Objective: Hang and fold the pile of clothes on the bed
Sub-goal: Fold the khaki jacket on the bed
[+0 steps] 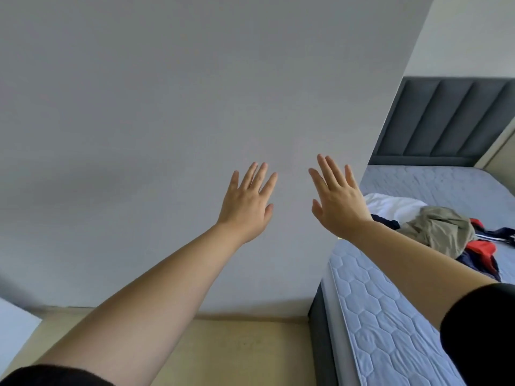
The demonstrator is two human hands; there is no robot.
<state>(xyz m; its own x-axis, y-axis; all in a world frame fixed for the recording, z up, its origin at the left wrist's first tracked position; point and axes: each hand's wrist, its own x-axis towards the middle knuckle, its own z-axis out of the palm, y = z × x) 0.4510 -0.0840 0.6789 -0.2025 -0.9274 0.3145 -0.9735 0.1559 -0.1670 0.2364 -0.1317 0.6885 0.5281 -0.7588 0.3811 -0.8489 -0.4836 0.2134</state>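
Both hands, left hand (246,207) and right hand (338,203), outstretched (fingers spread)

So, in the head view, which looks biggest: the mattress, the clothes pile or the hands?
1. mattress
2. pile of clothes
3. left hand and right hand, alike; both sit nearer the camera, so they look oversized.

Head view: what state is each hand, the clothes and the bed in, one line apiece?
left hand: open, fingers spread, raised toward the wall, holding nothing.
right hand: open, fingers straight, raised, holding nothing.
pile of clothes: crumpled in a heap on the mattress, unfolded, neither hand on it.
olive garment: bunched on top of the pile.
mattress: quilted top uncovered around the pile.
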